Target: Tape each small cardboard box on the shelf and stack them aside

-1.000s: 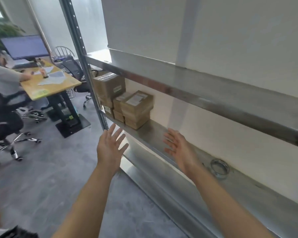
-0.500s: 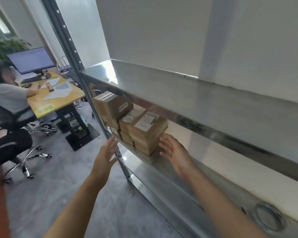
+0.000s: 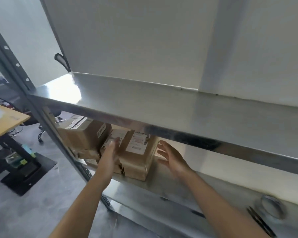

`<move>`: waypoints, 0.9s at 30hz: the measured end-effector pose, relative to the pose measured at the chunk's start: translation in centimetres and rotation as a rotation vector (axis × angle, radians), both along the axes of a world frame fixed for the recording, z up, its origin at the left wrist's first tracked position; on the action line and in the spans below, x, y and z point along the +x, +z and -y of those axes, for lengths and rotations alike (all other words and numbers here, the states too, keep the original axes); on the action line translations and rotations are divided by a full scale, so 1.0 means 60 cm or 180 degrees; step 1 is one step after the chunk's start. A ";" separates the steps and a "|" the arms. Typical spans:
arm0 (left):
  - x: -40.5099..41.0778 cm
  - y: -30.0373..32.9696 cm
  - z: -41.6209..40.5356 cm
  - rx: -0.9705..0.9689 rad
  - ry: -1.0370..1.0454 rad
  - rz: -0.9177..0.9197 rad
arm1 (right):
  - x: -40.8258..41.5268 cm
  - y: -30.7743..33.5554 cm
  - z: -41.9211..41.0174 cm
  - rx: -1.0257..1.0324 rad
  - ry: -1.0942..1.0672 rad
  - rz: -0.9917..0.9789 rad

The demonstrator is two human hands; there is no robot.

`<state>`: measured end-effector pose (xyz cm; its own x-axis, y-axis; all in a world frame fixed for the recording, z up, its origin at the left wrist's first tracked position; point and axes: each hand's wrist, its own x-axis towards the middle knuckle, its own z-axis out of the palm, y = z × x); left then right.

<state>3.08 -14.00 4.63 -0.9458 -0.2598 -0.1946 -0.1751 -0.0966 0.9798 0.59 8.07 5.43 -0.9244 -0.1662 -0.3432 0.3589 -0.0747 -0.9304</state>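
Several small brown cardboard boxes sit stacked at the left end of the middle metal shelf (image 3: 170, 184). The nearest stack (image 3: 138, 158) carries a white label on top. A larger box (image 3: 86, 134) stands behind it by the upright. My left hand (image 3: 112, 150) reaches in with straight fingers at the left face of the near stack. My right hand (image 3: 170, 157) is spread open just right of that stack, apart from it. A clear tape roll (image 3: 270, 208) lies on the same shelf at the far right.
The upper shelf (image 3: 162, 114) overhangs the boxes and hides their tops in part. A dark flat tool (image 3: 260, 220) lies beside the tape roll. The slotted grey upright (image 3: 46, 127) stands left of the boxes. A wooden desk (image 3: 2, 121) and an office chair base are at the left.
Both hands have moved forward into the shelf and now flank the near stack of boxes. The view has come closer and tilted up; the seated person has left the frame.
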 end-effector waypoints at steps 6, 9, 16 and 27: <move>-0.051 -0.015 0.062 -0.0461 -0.0094 0.0205 | 0.003 -0.016 0.055 0.0370 -0.0219 0.0159; -0.072 -0.016 0.068 -0.0551 -0.0289 0.0322 | 0.001 -0.014 0.073 0.0470 -0.0272 0.0205; -0.065 0.000 0.038 -0.0581 -0.0674 0.0210 | 0.000 -0.021 0.096 0.0502 -0.0226 0.0078; 0.006 -0.023 -0.082 -0.0099 -0.1043 0.0316 | 0.109 -0.016 -0.033 0.0806 -0.0757 -0.0190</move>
<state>3.45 -9.07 3.25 -0.9568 0.0474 -0.2868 -0.2866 0.0103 0.9580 7.14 10.02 4.46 -0.9467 0.1398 -0.2903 0.3037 0.0860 -0.9489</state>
